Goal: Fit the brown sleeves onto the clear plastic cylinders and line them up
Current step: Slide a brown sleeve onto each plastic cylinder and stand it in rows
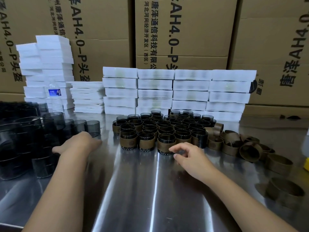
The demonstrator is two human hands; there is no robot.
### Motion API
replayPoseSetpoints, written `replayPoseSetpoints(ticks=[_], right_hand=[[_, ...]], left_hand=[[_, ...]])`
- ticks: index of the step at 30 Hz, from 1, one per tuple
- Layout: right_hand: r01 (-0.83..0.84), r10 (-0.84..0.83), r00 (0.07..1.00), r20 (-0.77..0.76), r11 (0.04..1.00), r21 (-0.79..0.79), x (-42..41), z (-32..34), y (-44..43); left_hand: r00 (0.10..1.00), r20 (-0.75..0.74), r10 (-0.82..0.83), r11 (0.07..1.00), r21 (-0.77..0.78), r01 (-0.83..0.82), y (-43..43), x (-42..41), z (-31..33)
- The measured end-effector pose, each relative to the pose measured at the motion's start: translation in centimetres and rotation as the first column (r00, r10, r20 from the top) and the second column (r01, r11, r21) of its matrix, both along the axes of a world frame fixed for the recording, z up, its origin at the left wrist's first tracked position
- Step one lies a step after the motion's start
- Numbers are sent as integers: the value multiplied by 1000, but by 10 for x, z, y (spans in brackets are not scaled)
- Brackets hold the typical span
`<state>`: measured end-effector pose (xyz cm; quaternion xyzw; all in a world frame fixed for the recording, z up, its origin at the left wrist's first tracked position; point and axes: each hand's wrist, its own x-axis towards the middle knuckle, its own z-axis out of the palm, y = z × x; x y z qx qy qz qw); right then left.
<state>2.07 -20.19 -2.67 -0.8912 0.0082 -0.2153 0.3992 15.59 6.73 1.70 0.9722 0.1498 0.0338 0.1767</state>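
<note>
Two bare hands of yours hold nothing. Your left hand [80,144] reaches, fingers loose, toward the smoky clear plastic cylinders [50,131]. Your right hand [189,156] hovers half-curled beside the front brown-sleeved cylinder [166,144].

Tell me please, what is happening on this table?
A person is fitting brown sleeves onto clear plastic cylinders. Many sleeved cylinders already stand grouped at the middle of the steel table. The left hand reaches toward the bare cylinders on the left; the right hand, empty, is beside the front finished one.
</note>
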Motion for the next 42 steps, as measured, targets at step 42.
replayPoseSetpoints(ticks=[42], right_hand=[[45,-554,537,-636,772,-634,-74,75,-72]], left_hand=[[776,179,-604,796,176,579,-80,-30,-20]])
